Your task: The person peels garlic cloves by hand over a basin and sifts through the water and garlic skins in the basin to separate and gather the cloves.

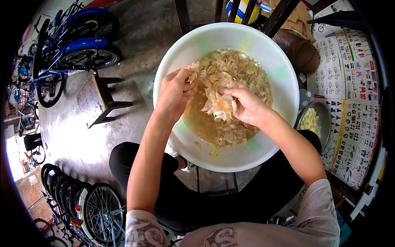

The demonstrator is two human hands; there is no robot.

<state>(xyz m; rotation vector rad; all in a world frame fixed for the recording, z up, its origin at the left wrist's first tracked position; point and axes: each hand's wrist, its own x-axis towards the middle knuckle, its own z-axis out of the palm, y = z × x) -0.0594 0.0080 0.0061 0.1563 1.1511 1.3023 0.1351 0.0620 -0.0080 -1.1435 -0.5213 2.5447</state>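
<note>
A large white plastic basin (284, 103) stands in front of me, holding brownish water. Wet garlic skins (247, 70) float in a thick layer over much of it. My right hand (249, 105) is closed around a dripping clump of garlic skins (220, 108) above the water. At the basin's left side, my left hand (175, 90) has its fingers curled around a smaller bunch of skins (192, 73), which pokes out past the thumb. Whether any cloves are among the held skins I cannot make out.
Right of the basin, a metal bowl (325, 123) contains peeled garlic cloves (310, 121). A printed parts chart (349, 136) lies beyond it. A brown ball (304, 55) and wooden slats (279, 18) are behind. A small wooden stool (92, 101) and bicycles (88, 53) stand left.
</note>
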